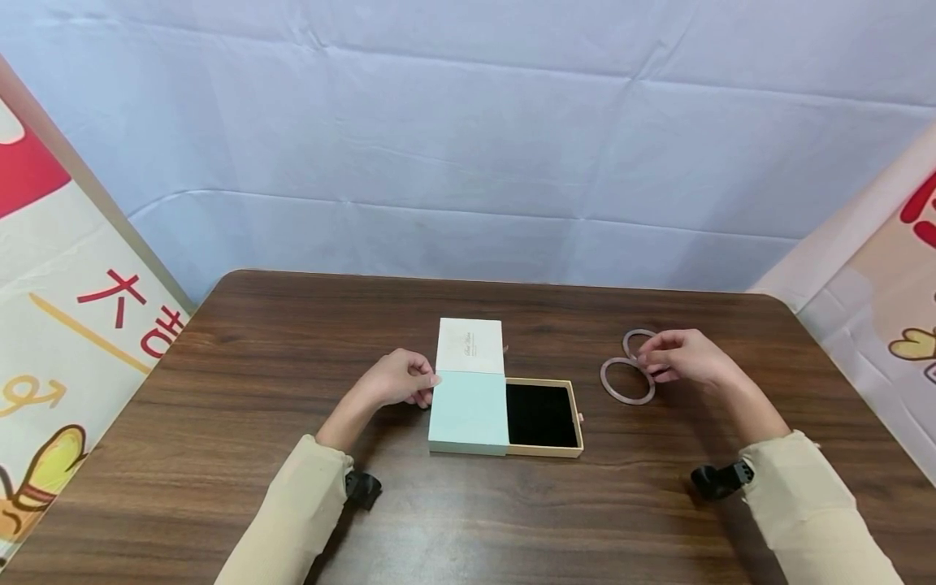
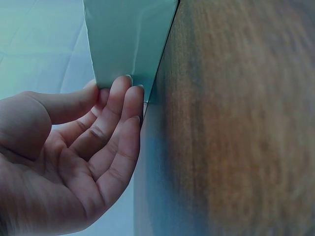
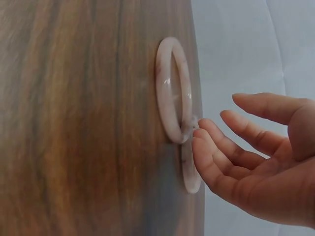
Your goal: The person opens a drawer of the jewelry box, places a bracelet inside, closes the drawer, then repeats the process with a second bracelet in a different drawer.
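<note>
A pale mint-green bangle box (image 1: 468,410) lies on the table, its white-lined lid (image 1: 470,344) folded back. Its drawer (image 1: 543,414), with a black padded bed, sticks out to the right. With thumb and fingertips my left hand (image 1: 398,378) holds the box at its left end; the left wrist view shows the fingers (image 2: 120,101) against its side. To the right lie two pale pink bangles, the nearer one (image 1: 604,383) meeting the farther one (image 1: 626,340). My right hand (image 1: 683,356) hovers over where they meet, thumb apart from the relaxed fingers (image 3: 221,162).
The brown wooden table (image 1: 307,317) ends at a white cloth backdrop (image 1: 468,146). Printed banners hang at the left (image 1: 80,325) and right (image 1: 907,309). A small pink pull tab (image 1: 581,418) sits on the drawer's right end.
</note>
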The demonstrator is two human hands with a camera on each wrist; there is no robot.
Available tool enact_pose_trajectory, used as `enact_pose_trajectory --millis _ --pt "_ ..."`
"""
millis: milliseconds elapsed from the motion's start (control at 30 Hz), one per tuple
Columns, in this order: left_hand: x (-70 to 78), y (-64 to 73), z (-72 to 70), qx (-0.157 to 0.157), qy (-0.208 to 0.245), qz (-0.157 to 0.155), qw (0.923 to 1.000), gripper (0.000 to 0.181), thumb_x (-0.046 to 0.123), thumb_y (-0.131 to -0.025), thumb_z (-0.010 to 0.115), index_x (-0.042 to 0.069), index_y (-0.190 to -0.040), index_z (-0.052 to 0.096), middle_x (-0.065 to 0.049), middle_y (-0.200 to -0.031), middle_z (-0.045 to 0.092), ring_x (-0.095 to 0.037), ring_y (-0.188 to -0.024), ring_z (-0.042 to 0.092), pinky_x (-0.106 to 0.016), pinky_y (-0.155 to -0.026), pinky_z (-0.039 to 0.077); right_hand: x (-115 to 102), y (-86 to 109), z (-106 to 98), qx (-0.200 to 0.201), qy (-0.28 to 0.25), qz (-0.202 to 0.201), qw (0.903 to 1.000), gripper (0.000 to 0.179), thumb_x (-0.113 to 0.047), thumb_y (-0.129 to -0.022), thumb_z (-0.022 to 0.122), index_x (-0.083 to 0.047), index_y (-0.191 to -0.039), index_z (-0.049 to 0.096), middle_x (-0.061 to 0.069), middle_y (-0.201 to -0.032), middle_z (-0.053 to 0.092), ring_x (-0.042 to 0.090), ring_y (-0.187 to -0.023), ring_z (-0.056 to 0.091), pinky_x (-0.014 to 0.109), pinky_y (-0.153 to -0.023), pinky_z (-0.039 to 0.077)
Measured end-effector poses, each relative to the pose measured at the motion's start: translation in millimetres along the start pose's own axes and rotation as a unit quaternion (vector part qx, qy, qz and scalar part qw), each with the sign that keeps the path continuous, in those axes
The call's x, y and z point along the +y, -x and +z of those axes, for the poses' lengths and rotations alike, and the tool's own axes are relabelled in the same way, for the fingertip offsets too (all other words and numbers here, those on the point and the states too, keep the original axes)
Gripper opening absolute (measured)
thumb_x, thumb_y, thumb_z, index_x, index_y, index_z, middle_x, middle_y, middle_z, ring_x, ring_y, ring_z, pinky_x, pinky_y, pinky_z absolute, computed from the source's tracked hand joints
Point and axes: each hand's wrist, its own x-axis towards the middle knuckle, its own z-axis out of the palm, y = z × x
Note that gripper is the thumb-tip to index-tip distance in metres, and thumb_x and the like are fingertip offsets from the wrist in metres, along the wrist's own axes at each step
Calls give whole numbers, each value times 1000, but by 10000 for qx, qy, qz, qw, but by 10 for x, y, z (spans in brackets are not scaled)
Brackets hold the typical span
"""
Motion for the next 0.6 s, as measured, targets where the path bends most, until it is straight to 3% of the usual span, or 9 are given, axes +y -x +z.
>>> enact_pose_trajectory --millis 600 --pt "-9 -5 -2 -18 -25 -8 10000 16 12 -90 58 2 -78 60 -8 -65 63 -16 -61 62 -29 -60 49 131 -25 8 78 -272 90 9996 27 4 -87 53 21 -106 45 7 -85 60 12 -75 60 33 -70 52"
